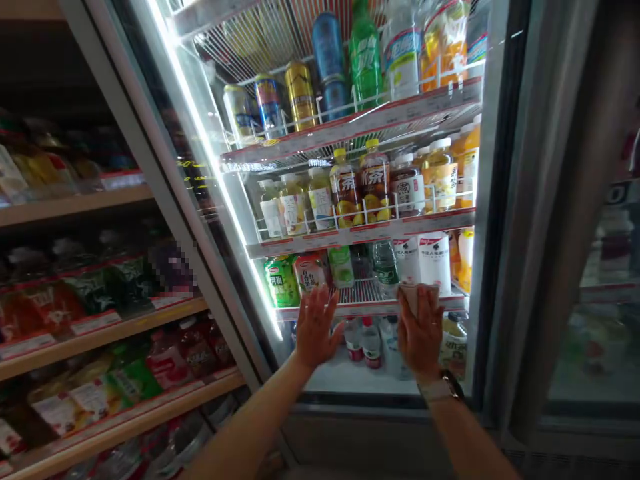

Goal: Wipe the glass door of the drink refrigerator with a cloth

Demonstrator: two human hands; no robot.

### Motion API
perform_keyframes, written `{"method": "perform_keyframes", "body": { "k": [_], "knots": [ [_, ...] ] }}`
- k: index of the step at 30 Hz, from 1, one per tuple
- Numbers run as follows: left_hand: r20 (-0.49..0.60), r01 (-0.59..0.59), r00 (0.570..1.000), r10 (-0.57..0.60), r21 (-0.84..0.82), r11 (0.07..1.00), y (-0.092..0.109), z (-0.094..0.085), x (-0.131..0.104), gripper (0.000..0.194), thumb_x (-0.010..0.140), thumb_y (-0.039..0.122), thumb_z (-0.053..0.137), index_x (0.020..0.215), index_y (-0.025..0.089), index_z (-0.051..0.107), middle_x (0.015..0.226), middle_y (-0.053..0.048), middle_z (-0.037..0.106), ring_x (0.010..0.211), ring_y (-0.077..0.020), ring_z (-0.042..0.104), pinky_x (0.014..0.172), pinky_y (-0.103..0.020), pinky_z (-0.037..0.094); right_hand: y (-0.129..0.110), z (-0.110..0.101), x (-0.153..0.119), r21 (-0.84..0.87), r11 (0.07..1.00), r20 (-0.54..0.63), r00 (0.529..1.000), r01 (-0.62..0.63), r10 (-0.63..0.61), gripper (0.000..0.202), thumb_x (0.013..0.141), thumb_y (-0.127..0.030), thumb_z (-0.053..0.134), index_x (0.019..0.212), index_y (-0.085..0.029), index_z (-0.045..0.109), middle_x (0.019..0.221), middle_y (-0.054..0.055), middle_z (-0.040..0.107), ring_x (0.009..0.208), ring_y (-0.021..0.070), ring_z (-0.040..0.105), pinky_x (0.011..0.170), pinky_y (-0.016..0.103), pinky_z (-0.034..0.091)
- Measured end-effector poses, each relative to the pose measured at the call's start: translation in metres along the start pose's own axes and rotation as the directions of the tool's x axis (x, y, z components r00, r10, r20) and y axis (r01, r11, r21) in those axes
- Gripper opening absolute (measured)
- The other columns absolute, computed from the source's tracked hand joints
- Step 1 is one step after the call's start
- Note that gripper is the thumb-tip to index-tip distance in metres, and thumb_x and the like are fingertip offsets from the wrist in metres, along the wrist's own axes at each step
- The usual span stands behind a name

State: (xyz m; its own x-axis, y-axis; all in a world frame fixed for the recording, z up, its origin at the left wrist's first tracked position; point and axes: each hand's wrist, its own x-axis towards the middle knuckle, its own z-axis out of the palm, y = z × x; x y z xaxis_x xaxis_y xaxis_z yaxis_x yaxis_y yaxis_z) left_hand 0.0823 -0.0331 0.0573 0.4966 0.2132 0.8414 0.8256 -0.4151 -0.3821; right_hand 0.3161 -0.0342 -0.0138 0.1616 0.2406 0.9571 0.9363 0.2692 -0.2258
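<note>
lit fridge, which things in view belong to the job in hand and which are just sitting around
Part of it:
left hand, fingers spread
right hand
tan item at the right fingers, perhaps a cloth
fridge, facing both hands

Just around:
gold can
yellow-capped bottles
white packs
pink bottle on the left-side shelves

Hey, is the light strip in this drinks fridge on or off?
On: the light strip along the fridge's left edge glows bright white, lighting the shelves beyond your left hand and right hand.
</note>
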Motion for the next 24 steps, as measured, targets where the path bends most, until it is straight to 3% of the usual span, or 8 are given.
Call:
{"method": "perform_keyframes", "body": {
  "k": [4,8,13,19,24],
  "knots": [
    [-0.045,0.124,0.991,-0.122,0.048,0.991,-0.066,-0.007,-0.021,0.071,0.097,0.034,0.044,0.157,0.019,0.010,0.162,-0.014,0.015,0.151,-0.0284,0.012,0.121,-0.051,0.019,0.016,-0.005,0.013,0.053,0.991,-0.094,0.987,-0.123,0.128,0.062,0.095,-0.021,0.040,0.155,-0.022,0.025,0.166,0.012,0.002,0.150,0.0374,0.009,0.117,0.064,0.017],
    [-0.083,0.200,0.977,-0.194,0.061,0.978,-0.107,0.004,-0.035,0.070,0.097,0.034,0.042,0.157,0.020,0.007,0.164,-0.012,0.005,0.151,-0.0286,0.008,0.123,-0.051,0.013,-0.004,0.000,0.026,0.112,0.976,-0.149,0.967,-0.189,0.204,0.062,0.097,-0.023,0.039,0.156,-0.023,0.020,0.165,0.012,0.005,0.150,0.0385,0.006,0.116,0.069,0.015],
    [-0.116,0.223,0.970,-0.214,0.073,0.972,-0.108,0.016,-0.044,0.071,0.097,0.039,0.042,0.157,0.020,0.009,0.164,-0.011,0.010,0.151,-0.0303,0.011,0.122,-0.052,0.014,-0.069,0.021,0.031,0.139,0.974,-0.112,0.975,-0.177,0.194,0.062,0.098,-0.024,0.039,0.156,-0.027,0.018,0.165,0.010,0.010,0.150,0.0377,0.010,0.115,0.070,0.015],
    [-0.107,0.219,0.972,-0.209,0.093,0.971,-0.103,0.013,-0.047,0.069,0.098,0.038,0.040,0.157,0.019,0.010,0.163,-0.012,0.015,0.151,-0.0283,0.015,0.121,-0.049,0.019,-0.157,0.055,0.003,0.163,0.983,-0.015,0.996,-0.085,0.089,0.068,0.095,-0.020,0.046,0.156,-0.029,0.018,0.163,0.008,0.019,0.149,0.0354,0.019,0.118,0.062,0.019],
    [-0.124,0.199,0.975,-0.182,0.133,0.971,-0.102,0.012,-0.049,0.065,0.099,0.037,0.034,0.157,0.017,0.010,0.162,-0.013,0.017,0.150,-0.0268,0.018,0.120,-0.047,0.023,-0.194,0.073,-0.025,0.149,0.986,-0.001,0.997,0.075,-0.076,0.068,0.093,-0.017,0.050,0.155,-0.025,0.025,0.157,0.008,0.035,0.149,0.0280,0.022,0.123,0.050,0.013]
  ]
}}
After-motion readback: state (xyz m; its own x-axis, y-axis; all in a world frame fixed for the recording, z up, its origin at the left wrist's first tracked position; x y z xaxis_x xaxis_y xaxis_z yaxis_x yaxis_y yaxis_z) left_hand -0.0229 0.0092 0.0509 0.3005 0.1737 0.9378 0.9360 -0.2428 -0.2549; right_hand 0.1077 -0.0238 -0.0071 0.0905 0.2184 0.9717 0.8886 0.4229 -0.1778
